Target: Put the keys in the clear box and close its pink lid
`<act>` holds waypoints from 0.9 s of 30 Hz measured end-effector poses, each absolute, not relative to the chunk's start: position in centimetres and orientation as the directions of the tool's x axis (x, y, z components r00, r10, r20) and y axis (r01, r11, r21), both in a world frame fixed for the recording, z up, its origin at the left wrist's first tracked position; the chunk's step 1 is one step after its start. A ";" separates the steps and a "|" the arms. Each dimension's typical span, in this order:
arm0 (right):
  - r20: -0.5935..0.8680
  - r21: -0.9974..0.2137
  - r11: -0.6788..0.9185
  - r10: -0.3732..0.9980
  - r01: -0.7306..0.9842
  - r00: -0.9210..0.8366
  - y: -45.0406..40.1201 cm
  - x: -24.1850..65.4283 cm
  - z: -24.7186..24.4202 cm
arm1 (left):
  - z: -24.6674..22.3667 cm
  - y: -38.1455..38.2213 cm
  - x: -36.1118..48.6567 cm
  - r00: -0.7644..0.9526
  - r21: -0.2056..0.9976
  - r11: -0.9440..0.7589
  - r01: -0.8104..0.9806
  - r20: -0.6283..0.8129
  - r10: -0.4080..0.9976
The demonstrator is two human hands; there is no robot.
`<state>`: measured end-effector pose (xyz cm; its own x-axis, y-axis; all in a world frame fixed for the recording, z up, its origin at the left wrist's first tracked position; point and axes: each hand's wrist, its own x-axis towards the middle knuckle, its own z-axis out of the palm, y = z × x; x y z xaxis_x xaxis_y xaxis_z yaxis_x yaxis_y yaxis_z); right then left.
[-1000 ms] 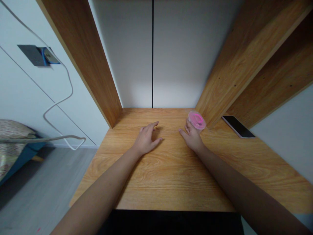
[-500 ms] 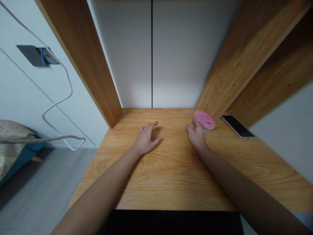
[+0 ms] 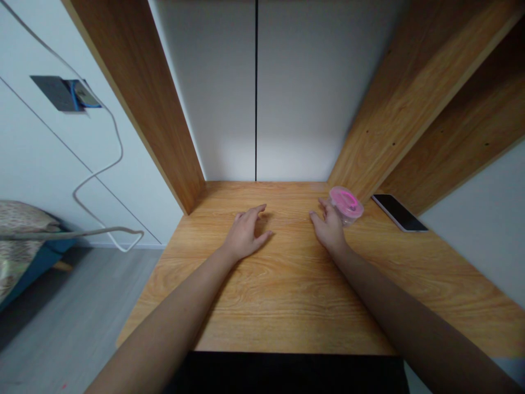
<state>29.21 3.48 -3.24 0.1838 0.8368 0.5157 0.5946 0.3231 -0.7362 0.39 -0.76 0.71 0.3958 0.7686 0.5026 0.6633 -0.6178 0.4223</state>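
A clear round container with a pink lid (image 3: 346,203) stands upright on the wooden counter (image 3: 270,295), right of the frame's centre. Just at its left side is the right hand (image 3: 329,225), its fingers parted from the thumb and not closed around anything; whether a fingertip touches the container's wall cannot be told. Near the middle of the frame, well apart from the container, the left hand (image 3: 243,232) rests on the counter with thumb and fingers spread and slightly bent, holding nothing. Farther right, a phone (image 3: 400,212) lies flat, dark screen up, beside a wooden upright (image 3: 371,139). White panels (image 3: 295,98) fill the upper centre. At the upper left a pale cable (image 3: 117,134) hangs before an opened wall socket (image 3: 84,94); patterned bedding (image 3: 20,230) shows at the left edge.
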 end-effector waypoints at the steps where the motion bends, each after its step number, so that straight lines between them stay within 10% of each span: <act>1: 0.500 -0.741 0.289 0.840 0.605 0.211 3.2 28.9 -2.9 | 0.7 -0.8 0.4 0.396 0.419 -0.619 0.664 0.505 0.767; 17: 0.754 -0.547 0.456 0.633 0.702 0.176 0.4 27.6 1.4 | -0.2 -0.2 0.0 0.445 0.307 -0.571 0.761 0.393 0.805; 27: 0.776 -0.596 0.239 0.416 0.766 0.474 0.9 29.2 1.8 | 0.0 -0.3 0.1 0.448 0.314 -0.575 0.756 0.392 0.804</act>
<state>29.22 0.86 1.80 0.4744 0.4159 0.7759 0.7662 0.2389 -0.5965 0.13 -0.28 0.00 0.4482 0.8035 0.3918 0.7560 -0.5746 0.3136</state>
